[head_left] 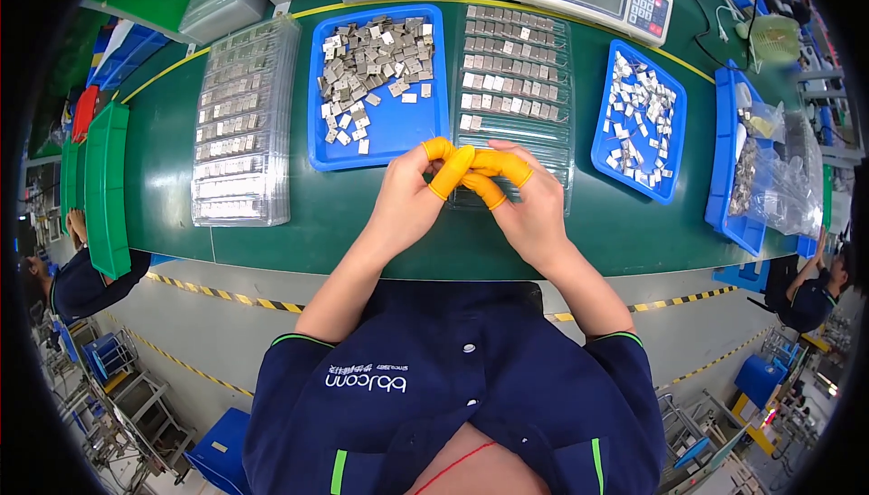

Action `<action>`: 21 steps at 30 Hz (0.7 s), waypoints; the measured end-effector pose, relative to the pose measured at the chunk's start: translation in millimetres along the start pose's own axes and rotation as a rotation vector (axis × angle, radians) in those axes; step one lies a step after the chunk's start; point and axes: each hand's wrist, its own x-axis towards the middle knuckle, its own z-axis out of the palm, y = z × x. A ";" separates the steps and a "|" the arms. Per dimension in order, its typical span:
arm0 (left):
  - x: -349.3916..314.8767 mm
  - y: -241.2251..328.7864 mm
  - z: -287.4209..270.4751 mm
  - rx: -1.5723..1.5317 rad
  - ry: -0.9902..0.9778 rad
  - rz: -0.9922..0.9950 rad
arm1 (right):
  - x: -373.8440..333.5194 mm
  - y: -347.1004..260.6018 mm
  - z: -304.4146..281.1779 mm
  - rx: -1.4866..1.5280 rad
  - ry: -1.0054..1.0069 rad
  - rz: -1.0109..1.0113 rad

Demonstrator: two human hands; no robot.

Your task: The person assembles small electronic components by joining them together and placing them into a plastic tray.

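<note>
In the head view, the left hand point(405, 196) and right hand point(536, 205) meet over the worktop point(330, 214), their fingertips in yellow finger cots point(452, 175) pressed together; any piece between them is hidden, so I cannot tell whether either is clamped on something. Just beyond and partly beneath the right hand lies a clear ribbed tray point(536, 131), its far grooves lined with metal pieces point(514, 69). Beyond the left hand, a blue tray point(380, 147) holds a loose heap of flat silver plates point(371, 56); farther left stands a stack of filled clear trays point(240, 142). Right of the right hand, another blue tray point(631, 180) carries scattered small white parts point(641, 106).
</note>
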 end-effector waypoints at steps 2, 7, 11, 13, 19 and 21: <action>-1.1 -1.3 0.3 -0.025 0.020 0.038 | -0.8 -7.2 -1.1 0.224 -0.054 0.354; -0.7 6.4 -6.5 0.281 -0.095 0.217 | 0.6 -1.1 -3.3 0.162 -0.079 0.265; -0.6 5.3 -17.2 0.067 -0.251 0.098 | 8.2 -2.6 -8.5 0.432 -0.109 0.432; -0.8 8.0 -15.8 0.018 -0.216 0.090 | 10.0 2.9 -6.1 0.302 -0.085 0.300; -0.3 8.8 -9.8 0.172 -0.066 0.165 | 9.4 14.2 2.4 0.178 0.032 0.213; 0.5 11.2 -6.5 0.294 -0.002 0.240 | 9.8 13.6 6.9 0.258 0.066 0.305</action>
